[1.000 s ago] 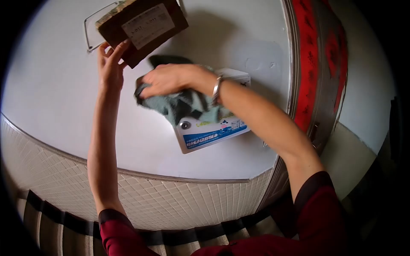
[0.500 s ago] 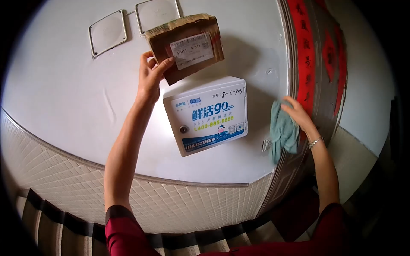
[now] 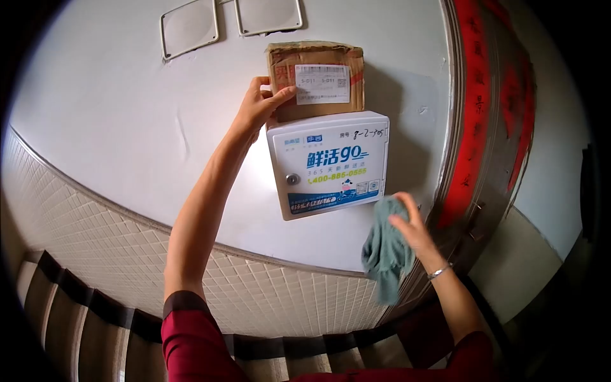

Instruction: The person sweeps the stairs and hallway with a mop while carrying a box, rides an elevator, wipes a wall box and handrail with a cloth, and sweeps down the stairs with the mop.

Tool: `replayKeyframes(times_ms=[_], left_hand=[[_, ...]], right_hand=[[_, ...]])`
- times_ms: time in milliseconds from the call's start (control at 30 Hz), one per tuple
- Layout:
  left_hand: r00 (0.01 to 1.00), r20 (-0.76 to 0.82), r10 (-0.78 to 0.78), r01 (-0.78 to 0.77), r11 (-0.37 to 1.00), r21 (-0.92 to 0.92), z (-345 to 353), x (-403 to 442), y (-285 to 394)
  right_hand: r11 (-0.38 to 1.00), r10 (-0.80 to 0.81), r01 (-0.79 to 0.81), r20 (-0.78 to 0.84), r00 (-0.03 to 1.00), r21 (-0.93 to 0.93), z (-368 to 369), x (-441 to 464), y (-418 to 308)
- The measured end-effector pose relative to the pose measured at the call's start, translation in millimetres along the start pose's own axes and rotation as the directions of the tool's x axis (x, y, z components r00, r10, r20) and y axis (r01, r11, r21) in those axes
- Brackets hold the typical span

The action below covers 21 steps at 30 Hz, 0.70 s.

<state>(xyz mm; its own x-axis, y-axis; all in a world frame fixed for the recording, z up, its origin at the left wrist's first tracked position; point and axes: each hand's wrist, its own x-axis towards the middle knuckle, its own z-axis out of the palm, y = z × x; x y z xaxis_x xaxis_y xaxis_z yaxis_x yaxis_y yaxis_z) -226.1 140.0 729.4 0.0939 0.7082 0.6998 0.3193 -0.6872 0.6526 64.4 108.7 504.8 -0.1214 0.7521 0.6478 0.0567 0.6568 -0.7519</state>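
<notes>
My left hand point(image 3: 262, 105) grips the left side of a brown cardboard box point(image 3: 284, 109), its thumb on the front beside a white shipping label point(image 3: 323, 83). The cardboard box sits upright on top of a white wall-mounted delivery box point(image 3: 331, 167) with blue lettering and a round lock point(image 3: 293, 179) at its left. Below and right of the delivery box, my right hand point(image 3: 412, 226) holds a bunched green cloth point(image 3: 386, 251) that hangs down from the fingers. A bracelet point(image 3: 440, 272) is on that wrist.
Two square wall covers point(image 3: 189, 28) are at the upper left. On the right stands a door frame with red paper banners point(image 3: 471, 108). Quilted tile point(image 3: 273, 290) covers the lower wall, and stairs point(image 3: 89, 312) run along the bottom.
The cardboard box has come down and levelled onto the delivery box, still in my left hand. My right hand has moved down and left with the cloth. The view has shifted somewhat.
</notes>
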Motion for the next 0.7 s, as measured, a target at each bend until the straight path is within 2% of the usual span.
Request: replayKeyframes(times_ms=[33,67,100,167,200,233,300,367,433,467,567,600,633,667,700], left_hand=[[1.000,0.008,-0.010,0.010,1.000,0.020,0,-2,1],[1.000,0.018,-0.009,0.009,0.999,0.031,-2,-5,0],[0.998,-0.052,0.034,-0.034,0.999,0.008,-8,-8,-3],[0.974,-0.197,0.108,-0.116,0.993,-0.032,-27,-16,-10],[0.958,-0.268,0.105,-0.114,0.993,-0.021,-32,-32,-6],[0.937,-0.323,0.130,-0.137,0.991,0.001,-39,-47,-8],[0.922,-0.362,0.138,-0.163,0.986,-0.037,-52,-77,-23],[0.915,-0.396,0.080,-0.110,0.993,-0.053,-67,-110,-42],[0.897,-0.442,0.030,-0.058,0.997,-0.050,-82,-144,-55],[0.889,-0.458,0.004,-0.022,0.999,-0.034,-90,-160,-59],[0.830,-0.558,-0.010,-0.013,0.999,-0.039,-107,-201,-66],[0.814,-0.581,-0.012,-0.017,0.999,-0.044,-110,-210,-71],[0.794,-0.608,-0.023,-0.009,0.999,-0.049,-111,-218,-78],[0.791,-0.611,-0.024,-0.005,0.999,-0.046,-110,-223,-82],[0.787,-0.599,0.146,-0.091,0.989,0.120,-115,-226,-100]], right_hand=[[0.999,-0.042,0.039,-0.084,0.996,-0.036,-3,-4,-21],[0.992,-0.116,0.124,-0.188,0.975,0.029,-3,1,-46],[0.974,-0.179,0.211,-0.295,0.939,0.081,-2,11,-73],[0.893,-0.450,0.435,-0.266,0.853,-0.117,7,31,-111],[0.778,-0.607,0.526,-0.194,0.770,-0.344,18,51,-109],[0.603,-0.733,0.589,-0.081,0.675,-0.538,34,64,-100],[0.262,-0.651,0.397,0.143,0.746,-0.880,93,43,-84],[0.132,-0.603,0.654,0.463,0.650,-0.745,121,22,-46],[0.230,-0.667,0.860,0.569,0.480,-0.455,139,5,-36],[0.273,-0.654,0.901,0.622,0.430,-0.336,141,5,-45],[0.137,-0.744,0.903,0.560,0.366,-0.408,157,34,-84],[0.064,-0.770,0.903,0.555,0.316,-0.425,165,56,-103],[0.183,-0.555,0.852,0.664,0.502,-0.491,166,70,-136],[0.225,-0.390,0.742,0.640,0.663,-0.632,179,87,-168],[-0.024,-0.620,0.710,0.568,0.542,-0.703,191,118,-157]])
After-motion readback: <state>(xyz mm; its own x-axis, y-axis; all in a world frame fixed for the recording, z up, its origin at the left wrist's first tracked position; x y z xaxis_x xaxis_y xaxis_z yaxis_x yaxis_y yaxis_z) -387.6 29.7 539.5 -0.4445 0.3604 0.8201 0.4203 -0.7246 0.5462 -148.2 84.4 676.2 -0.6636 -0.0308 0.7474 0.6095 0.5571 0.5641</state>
